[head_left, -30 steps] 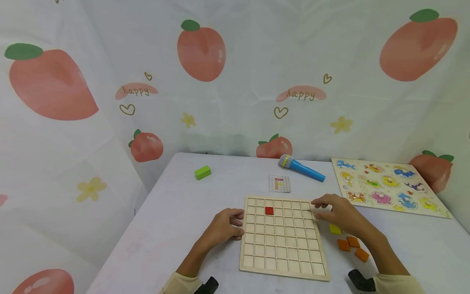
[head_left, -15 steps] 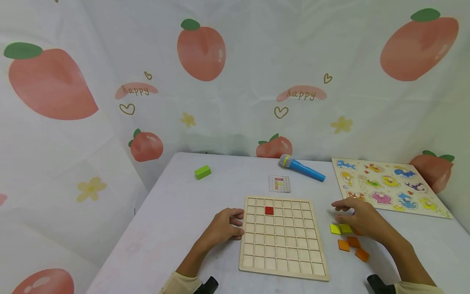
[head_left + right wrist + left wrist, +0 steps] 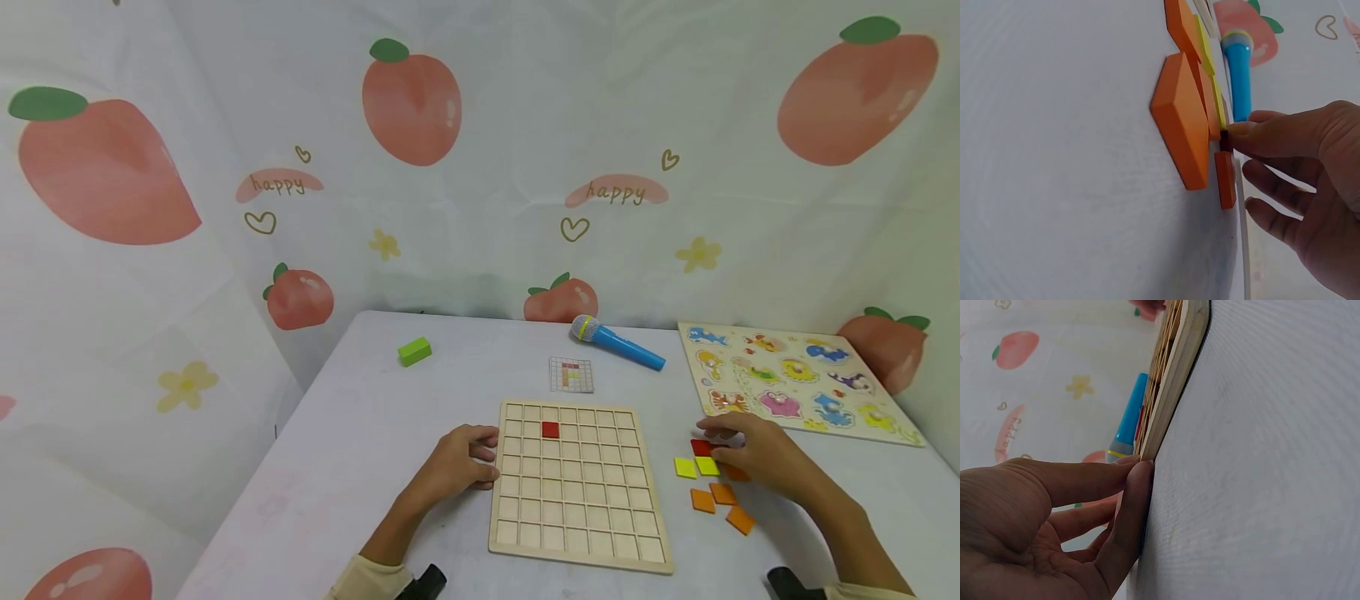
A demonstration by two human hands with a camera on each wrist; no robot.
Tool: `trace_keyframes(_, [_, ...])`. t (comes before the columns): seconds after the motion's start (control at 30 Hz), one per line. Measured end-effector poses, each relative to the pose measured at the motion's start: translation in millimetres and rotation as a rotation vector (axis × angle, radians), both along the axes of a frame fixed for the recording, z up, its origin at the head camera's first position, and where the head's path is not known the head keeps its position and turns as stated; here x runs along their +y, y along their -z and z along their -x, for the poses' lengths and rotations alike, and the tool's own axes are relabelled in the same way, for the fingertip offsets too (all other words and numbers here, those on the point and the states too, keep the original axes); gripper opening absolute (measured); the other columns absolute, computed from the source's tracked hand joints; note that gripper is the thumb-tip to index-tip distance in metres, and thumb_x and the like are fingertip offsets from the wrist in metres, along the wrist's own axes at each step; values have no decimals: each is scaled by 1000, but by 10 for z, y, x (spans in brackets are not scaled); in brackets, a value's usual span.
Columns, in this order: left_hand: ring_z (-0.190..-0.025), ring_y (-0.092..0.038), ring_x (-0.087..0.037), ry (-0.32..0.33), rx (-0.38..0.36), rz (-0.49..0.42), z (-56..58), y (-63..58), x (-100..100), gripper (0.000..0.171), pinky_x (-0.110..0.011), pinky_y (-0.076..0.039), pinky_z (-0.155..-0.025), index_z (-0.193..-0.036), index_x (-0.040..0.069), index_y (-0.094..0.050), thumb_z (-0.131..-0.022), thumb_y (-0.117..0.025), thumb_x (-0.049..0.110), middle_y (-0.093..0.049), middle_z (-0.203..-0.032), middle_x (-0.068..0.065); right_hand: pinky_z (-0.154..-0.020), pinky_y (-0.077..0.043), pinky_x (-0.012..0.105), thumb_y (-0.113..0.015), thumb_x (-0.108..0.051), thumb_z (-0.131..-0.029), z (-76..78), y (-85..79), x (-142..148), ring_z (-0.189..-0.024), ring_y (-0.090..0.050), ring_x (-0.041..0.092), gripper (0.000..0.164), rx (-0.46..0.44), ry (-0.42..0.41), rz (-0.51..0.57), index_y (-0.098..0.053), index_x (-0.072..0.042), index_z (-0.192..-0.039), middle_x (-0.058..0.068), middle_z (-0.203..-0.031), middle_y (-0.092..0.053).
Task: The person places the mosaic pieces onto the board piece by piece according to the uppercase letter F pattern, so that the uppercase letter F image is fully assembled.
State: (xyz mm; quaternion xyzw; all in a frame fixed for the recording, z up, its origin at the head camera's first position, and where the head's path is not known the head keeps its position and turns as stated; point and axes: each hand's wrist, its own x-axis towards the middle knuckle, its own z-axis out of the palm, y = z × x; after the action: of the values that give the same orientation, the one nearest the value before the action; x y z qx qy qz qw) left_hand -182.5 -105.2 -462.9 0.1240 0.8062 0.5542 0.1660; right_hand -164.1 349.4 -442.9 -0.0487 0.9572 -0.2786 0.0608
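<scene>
A wooden grid board (image 3: pixel 570 500) lies mid-table, with one red tile (image 3: pixel 551 430) in a cell of its second row. My left hand (image 3: pixel 453 461) pinches the board's left edge between thumb and fingers, as the left wrist view shows up close. To the right of the board, my right hand (image 3: pixel 761 450) has its thumb and fingers around another red tile (image 3: pixel 701 447); in the right wrist view that tile is mostly hidden by the thumb (image 3: pixel 1250 134). Two yellow tiles (image 3: pixel 685 467) and several orange tiles (image 3: pixel 702 500) lie beside and below this hand.
Behind the board is a small printed pattern card (image 3: pixel 571 375). A blue toy microphone (image 3: pixel 618 343) lies farther back. An animal puzzle board (image 3: pixel 798 379) occupies the right rear, close to my right hand. A green block (image 3: pixel 414 352) sits at the back left.
My right hand has moved from the board's right edge out to the loose tiles. The red tile there, hidden before, now shows between its fingers. My left hand stays put.
</scene>
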Motion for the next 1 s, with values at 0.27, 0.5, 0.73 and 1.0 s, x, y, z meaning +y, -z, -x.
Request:
trace_keyframes(0.27, [-104, -66, -23, 3, 2, 8, 5, -4, -4, 62, -30, -67, -71, -143, -8, -59, -84, -79, -11, -64, -123, -15, -90, -62, 53, -77, -4, -89, 12, 16, 25, -100, -64, 26, 38, -10, -11, 8, -72, 2, -126, 8, -110, -75])
trace_keyframes(0.5, [-105, -66, -23, 1, -2, 0, 8, -10, -4, 62, -29, -67, -72, -143, -8, -59, -84, -78, -11, -65, -124, -16, -87, -61, 47, -81, -8, -88, 34, 24, 20, -96, -61, 24, 37, -24, -20, -16, -74, 1, -124, 6, -107, -74])
trace_keyframes(0.73, [-105, -66, -23, -1, -5, 2, 11, -10, -1, 61, -29, -67, -72, -143, -8, -59, -85, -78, -11, -65, -123, -15, -86, -62, 50, -81, -10, -89, 76, 18, 28, -96, -62, 24, 34, -48, -36, -41, -75, 3, -120, 8, -106, -73])
trace_keyframes(1.0, [-106, -66, -23, 2, -5, -6, 12, -13, -3, 61, -29, -67, -72, -143, -8, -59, -84, -78, -11, -64, -124, -16, -81, -62, 41, -82, -16, -89, 67, -29, -4, -96, -61, 24, 36, -35, -38, -52, -76, 2, -120, 8, -107, -73])
